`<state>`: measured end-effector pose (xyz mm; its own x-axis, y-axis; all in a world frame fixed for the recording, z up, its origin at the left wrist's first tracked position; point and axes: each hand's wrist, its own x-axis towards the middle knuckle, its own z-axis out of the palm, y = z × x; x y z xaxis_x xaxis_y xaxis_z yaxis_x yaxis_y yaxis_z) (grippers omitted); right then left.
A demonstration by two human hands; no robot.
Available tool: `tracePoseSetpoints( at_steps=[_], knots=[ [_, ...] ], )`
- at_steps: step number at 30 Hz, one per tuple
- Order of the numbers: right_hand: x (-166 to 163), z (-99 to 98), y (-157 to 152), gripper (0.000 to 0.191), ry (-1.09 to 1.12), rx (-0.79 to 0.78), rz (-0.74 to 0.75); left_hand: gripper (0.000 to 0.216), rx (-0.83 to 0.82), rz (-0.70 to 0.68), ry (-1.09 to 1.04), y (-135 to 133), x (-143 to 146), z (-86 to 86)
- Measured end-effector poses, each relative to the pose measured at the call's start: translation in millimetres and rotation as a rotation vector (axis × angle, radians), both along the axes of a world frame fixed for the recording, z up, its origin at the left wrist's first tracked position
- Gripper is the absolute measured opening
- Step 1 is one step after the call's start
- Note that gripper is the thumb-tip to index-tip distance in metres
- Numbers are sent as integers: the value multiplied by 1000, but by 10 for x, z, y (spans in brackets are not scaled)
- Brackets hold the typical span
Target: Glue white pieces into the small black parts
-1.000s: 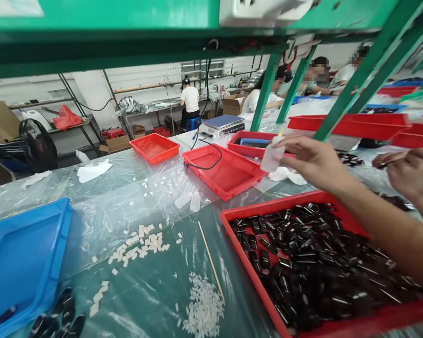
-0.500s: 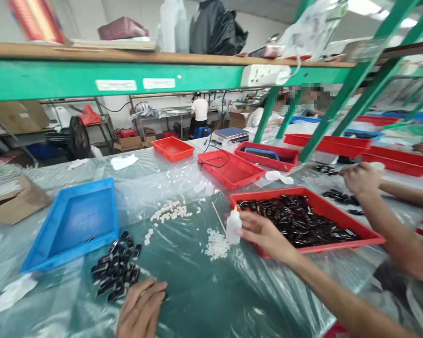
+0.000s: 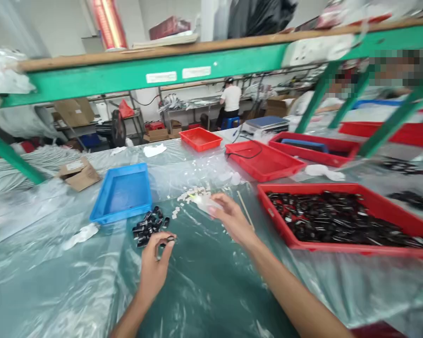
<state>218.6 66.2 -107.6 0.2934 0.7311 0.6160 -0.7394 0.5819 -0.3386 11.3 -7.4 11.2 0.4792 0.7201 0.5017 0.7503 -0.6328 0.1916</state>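
My left hand (image 3: 155,263) pinches one small black part (image 3: 170,240) between thumb and fingers, just right of a small heap of black parts (image 3: 148,226) on the plastic-covered table. My right hand (image 3: 231,217) holds a small white squeeze bottle (image 3: 205,202), tilted with its tip toward the left, over scattered white bits (image 3: 193,195). The bottle is blurred by motion. A red tray (image 3: 373,206) full of black parts lies to the right of my right hand.
A blue tray (image 3: 121,193) sits left of the heap. Other red trays (image 3: 264,162) stand further back, with a thin stick (image 3: 246,210) beside the nearest one. A green shelf beam (image 3: 162,70) runs overhead. Other people work at the back and right.
My right hand carried the bottle left, from the red tray's corner to over the white bits. My left hand rose off the table and now pinches a black part. The view shifted.
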Motion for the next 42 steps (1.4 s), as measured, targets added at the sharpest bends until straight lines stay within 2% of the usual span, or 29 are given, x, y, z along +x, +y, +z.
tracePoseSetpoints(
  at_steps=[4, 7, 13, 19, 24, 28, 30, 32, 34, 38, 42],
  knots=[
    [-294, -229, -54, 31, 17, -6, 121, 12, -69, 7, 70, -25, -163, 19],
    [-447, -310, -123, 41, -30, 3, 205, 15, -44, -67, 71, 33, -273, 6],
    [-543, -295, -263, 36, -76, 6, 134, 27, -40, -192, 36, 65, -322, 27],
    [-601, -334, -443, 54, -122, -42, -68, 37, -58, -283, 42, -20, -316, 25],
    [-595, -267, -558, 55, -190, -5, -221, 48, -46, -357, 125, -18, -334, 4],
    [-568, -230, -639, 60, -228, 7, -361, 46, 4, -439, 129, -22, -321, -14],
    [-550, -240, -677, 64, -278, 38, -476, 45, 3, -410, 146, -52, -305, -8],
    [-532, -253, -709, 71, -342, 87, -582, 45, -51, -324, 187, -92, -290, 5],
    [-517, -254, -736, 77, -393, 128, -635, 45, -95, -257, 222, -121, -280, 12],
    [-487, -226, -767, 79, -482, 170, -732, 42, -27, -335, 211, -100, -281, -5],
    [-450, -223, -774, 80, -504, 175, -748, 45, -75, -272, 247, -73, -296, -27]
  ],
)
